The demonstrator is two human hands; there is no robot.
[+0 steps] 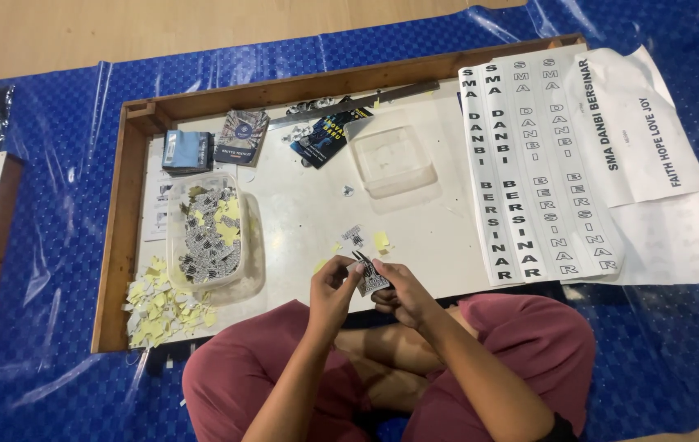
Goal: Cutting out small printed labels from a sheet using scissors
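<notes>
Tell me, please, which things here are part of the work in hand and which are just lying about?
In use: left hand, right hand, small printed sticker, clear tub of stickers, yellow backing scraps.
Lying about: lettered paper strips, booklets, empty clear lid.

Bare board [308, 217] centre — tub [206, 233] blocks left.

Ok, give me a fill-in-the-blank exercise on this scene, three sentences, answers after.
1. Both hands, left hand and right hand, hold a small printed sticker sheet above the ____ low table.
2. The clear tub of cut stickers stands to the person's ____.
3. The pile of peeled backing scraps is ____ in colour.

Missing words: white; left; yellow
</notes>
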